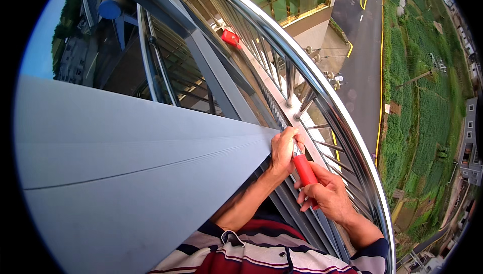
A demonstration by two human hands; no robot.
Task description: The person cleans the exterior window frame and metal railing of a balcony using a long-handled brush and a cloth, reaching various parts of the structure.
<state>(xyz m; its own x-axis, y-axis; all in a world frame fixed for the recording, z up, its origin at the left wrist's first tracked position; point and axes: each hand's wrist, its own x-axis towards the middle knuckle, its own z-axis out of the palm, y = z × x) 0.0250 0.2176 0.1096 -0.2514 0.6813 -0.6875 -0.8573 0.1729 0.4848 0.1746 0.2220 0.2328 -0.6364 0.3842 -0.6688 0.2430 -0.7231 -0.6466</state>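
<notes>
A hand tool with a red handle [305, 170] and a metal front part is between my two hands, beside the railing's base. My right hand [327, 193] grips the red handle, the fingers partly spread around it. My left hand [282, 151] is curled around the metal front part, so the tool's tip is hidden. Just beyond my left hand, a grey twisted strand [274, 110] runs along the narrow ledge [264, 68]. Its near end disappears behind my fingers, and whether I hold it too cannot be made out. Farther along the ledge lies a red object [231, 38].
A curved polished metal railing [351, 113] with upright bars stands high over a road [358, 66] and green plots [430, 108]. To the left are a wide grey panel [143, 153] and a grey-framed glass window [177, 66]. Insulators [316, 57] and wires hang outside below.
</notes>
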